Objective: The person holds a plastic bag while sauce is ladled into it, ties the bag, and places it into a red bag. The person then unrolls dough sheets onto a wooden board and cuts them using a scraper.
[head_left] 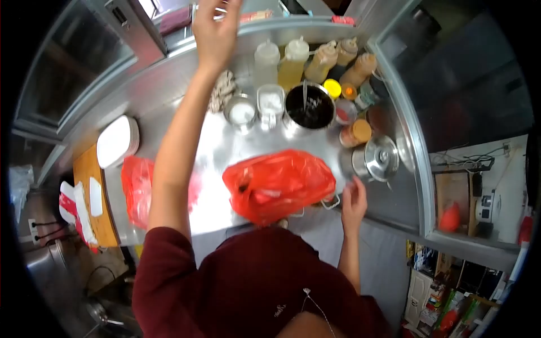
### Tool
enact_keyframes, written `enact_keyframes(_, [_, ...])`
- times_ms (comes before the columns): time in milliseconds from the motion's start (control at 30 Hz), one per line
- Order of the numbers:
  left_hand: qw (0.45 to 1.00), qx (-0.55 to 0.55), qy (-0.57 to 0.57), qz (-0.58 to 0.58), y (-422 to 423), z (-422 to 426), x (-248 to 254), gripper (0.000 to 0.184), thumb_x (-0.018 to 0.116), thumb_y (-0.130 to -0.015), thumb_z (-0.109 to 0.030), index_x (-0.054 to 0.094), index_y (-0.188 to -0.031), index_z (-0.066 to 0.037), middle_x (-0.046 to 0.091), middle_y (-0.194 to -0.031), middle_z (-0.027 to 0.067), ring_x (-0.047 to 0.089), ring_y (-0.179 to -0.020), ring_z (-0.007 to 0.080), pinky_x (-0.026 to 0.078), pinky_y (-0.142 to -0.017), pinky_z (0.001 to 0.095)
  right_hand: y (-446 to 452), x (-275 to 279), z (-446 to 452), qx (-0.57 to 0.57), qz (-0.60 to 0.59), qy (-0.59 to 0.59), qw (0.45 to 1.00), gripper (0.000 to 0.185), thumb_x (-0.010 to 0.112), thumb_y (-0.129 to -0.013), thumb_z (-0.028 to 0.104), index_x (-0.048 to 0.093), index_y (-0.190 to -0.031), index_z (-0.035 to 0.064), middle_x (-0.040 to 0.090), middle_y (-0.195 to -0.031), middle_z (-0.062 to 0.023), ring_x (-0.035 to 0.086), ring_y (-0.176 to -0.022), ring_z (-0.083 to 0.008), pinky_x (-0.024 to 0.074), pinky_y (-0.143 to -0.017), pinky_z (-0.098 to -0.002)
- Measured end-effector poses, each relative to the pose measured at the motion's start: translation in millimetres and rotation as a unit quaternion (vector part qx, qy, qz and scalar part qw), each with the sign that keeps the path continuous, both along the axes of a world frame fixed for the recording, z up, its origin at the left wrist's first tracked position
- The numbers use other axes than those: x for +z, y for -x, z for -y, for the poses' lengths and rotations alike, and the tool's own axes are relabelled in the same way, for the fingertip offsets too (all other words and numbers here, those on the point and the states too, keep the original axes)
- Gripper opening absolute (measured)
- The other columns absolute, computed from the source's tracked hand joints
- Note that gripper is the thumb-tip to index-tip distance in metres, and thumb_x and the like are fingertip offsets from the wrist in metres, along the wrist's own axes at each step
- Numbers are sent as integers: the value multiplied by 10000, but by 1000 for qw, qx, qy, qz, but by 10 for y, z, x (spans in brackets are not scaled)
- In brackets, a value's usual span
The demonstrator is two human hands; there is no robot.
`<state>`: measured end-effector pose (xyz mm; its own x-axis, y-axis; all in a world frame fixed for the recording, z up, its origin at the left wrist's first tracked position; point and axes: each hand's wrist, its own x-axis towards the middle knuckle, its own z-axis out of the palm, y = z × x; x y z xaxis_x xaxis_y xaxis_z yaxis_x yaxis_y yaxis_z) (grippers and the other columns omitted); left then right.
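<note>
The red plastic bag (282,183) lay bunched on the steel counter (214,217), right in front of your maroon shirt (253,270). Your left hand (217,22) was stretched well past the bag, over the counter's far ledge; its fingertips ran out of view, so I can't tell whether it gripped anything. Your right hand (353,200) was just beside the bag's right end, fingers loosely bent and parted, with nothing visible in its grasp. A wire handle (331,204) stuck out from the bag's near right edge, close to that hand.

Beyond the bag stood a steel pot of dark liquid (311,112) with a spoon upright in it, and left of that pot, also beyond the bag, a square container of white contents (271,102) and a round steel bowl (241,111) holding something white. Farther from the bag, behind these, was a row of squeeze bottles, one with yellow liquid (293,63). To the bag's right and beyond it were a lidded steel pot (383,158) and an orange-capped jar (356,133). Left of the bag, past your forearm, lay a second red bag (137,188); farther left and beyond sat stacked white trays (118,141).
</note>
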<state>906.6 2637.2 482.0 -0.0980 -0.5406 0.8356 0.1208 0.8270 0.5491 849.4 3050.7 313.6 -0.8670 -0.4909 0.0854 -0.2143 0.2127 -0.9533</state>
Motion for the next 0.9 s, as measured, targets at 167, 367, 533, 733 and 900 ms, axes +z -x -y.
enact_keyframes(167, [946,-181,66,259,-843,-1911,-651,145,643,-740,-8,618,-882,-20,625,-798,108,607,-671,188,484,-590,271,-26,151,139,85,-163,-56,981,453,635,-765,120,462,-1158,-26,501,-1028,-148,497,-939,-266,399,-829,-339])
enact_keyframes(367, [842,-284,-12,457,-1196,-2566,-1600,127,598,-795,-116,616,-891,-34,580,-897,117,587,-760,286,486,-642,368,-50,-237,61,102,-262,-73,957,482,664,-711,116,469,-1129,-23,483,-1041,-172,449,-978,-344,379,-852,-397])
enact_keyframes(533, [762,-90,4,641,-1112,-2300,-2196,192,567,-806,-207,605,-947,-83,560,-865,123,582,-772,295,474,-616,387,11,-725,13,120,-232,-102,960,224,589,-735,82,531,-934,-2,523,-915,-145,478,-908,-328,399,-778,-396])
enact_keyframes(733, [774,-6,-311,551,-1027,-2245,-2439,200,419,-812,-122,568,-940,-84,611,-896,167,614,-812,264,501,-646,386,-12,-843,-43,78,-209,-65,973,102,518,-781,84,522,-840,1,531,-834,-159,505,-839,-343,406,-738,-406])
enact_keyframes(900, [443,219,327,805,-706,-2126,-3443,266,369,-874,-161,560,-970,-3,601,-897,149,569,-910,274,442,-773,426,-108,-438,-50,110,-243,-35,963,312,508,-795,76,480,-1084,-39,494,-1075,-202,445,-1047,-353,338,-920,-421])
